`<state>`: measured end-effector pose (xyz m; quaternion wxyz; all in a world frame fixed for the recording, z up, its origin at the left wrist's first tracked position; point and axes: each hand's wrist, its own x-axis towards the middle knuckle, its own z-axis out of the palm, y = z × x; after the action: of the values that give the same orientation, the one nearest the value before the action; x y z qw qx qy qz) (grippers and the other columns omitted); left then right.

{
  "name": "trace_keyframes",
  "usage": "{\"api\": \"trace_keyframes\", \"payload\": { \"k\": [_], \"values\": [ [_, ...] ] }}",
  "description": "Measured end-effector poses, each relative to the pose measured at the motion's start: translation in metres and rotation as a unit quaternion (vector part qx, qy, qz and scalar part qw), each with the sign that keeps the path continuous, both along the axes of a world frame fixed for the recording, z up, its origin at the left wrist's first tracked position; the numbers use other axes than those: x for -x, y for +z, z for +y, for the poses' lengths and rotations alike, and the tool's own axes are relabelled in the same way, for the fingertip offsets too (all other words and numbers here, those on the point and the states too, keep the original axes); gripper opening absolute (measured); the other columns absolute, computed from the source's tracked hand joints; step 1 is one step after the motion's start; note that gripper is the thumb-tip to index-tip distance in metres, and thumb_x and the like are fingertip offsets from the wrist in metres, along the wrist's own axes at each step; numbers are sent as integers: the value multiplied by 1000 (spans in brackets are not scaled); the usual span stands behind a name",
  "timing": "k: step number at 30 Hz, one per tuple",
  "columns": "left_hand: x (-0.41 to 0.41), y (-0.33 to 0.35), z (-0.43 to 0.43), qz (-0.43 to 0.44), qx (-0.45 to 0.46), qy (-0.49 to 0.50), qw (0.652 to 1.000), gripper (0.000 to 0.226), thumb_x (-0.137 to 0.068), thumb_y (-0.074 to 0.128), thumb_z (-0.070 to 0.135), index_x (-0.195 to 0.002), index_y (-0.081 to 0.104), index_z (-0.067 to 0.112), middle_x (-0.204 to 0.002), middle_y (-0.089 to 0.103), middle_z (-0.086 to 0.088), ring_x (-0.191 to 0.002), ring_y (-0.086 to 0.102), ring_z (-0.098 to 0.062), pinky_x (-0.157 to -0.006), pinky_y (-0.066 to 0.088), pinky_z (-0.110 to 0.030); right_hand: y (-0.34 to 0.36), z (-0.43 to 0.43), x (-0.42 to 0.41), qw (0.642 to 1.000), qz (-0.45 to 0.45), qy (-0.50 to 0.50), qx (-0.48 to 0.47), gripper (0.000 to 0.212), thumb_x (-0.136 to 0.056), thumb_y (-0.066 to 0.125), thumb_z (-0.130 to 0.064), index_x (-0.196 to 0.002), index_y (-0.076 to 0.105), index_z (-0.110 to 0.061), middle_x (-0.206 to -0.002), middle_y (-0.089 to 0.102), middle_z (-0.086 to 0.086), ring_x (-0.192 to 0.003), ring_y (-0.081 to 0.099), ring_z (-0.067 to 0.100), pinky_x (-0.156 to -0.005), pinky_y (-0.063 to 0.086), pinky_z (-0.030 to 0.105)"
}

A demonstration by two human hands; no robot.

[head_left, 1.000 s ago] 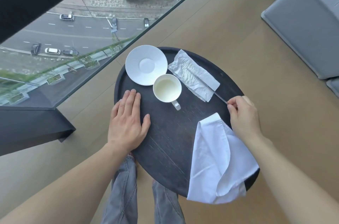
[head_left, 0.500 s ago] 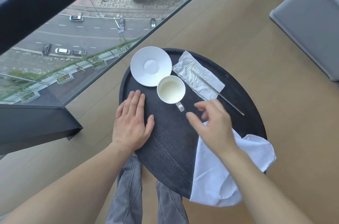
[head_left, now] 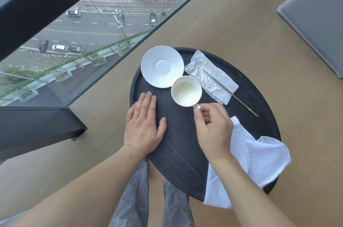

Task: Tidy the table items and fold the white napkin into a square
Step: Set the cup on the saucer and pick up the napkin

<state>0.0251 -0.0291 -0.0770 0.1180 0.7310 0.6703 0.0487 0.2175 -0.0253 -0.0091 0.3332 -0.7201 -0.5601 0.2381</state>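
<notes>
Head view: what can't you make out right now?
- Cup handle: mostly covered by the right hand, so the grip is unclear.
- Napkin: near part hidden by the right forearm.
- Metal stick: far end lost on the crumpled paper.
- Left hand: lies flat on the table.

I see bare tabletop (head_left: 178, 145) centre, near edge open; saucer (head_left: 162, 66), cup (head_left: 186, 90), crumpled wrapper (head_left: 210, 76) crowd far edge.
</notes>
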Motion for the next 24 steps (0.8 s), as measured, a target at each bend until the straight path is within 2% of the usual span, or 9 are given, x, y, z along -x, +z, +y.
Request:
{"api": "trace_keyframes", "payload": {
  "k": [9,16,24],
  "values": [
    [1,-2,0,-9,-10,-9,1000,70,-98,49,44,-152,43,2,-162,40,-15,-153,31,-29,-124,22,-43,13,48,29,999,-10,1,-34,3,-91,70,-8,-89,72,-6,-84,65,4,-68,63,15,-65,48,14],
    [3,-5,1,-16,-16,-13,1000,69,-98,49,44,-152,43,1,-161,41,-16,-153,32,-29,-124,24,-44,-7,77,51,1000,-16,-6,-8,5,-91,69,-12,-88,70,-8,-86,65,4,-70,63,17,-66,53,34],
    [5,-6,2,-21,-14,-20,999,68,-98,52,42,-151,44,0,-160,42,-17,-152,33,-30,-122,26,-44,-9,83,61,1000,-20,-2,5,4,-91,70,-11,-89,70,-8,-86,63,2,-71,63,16,-68,53,34]
  ]
}}
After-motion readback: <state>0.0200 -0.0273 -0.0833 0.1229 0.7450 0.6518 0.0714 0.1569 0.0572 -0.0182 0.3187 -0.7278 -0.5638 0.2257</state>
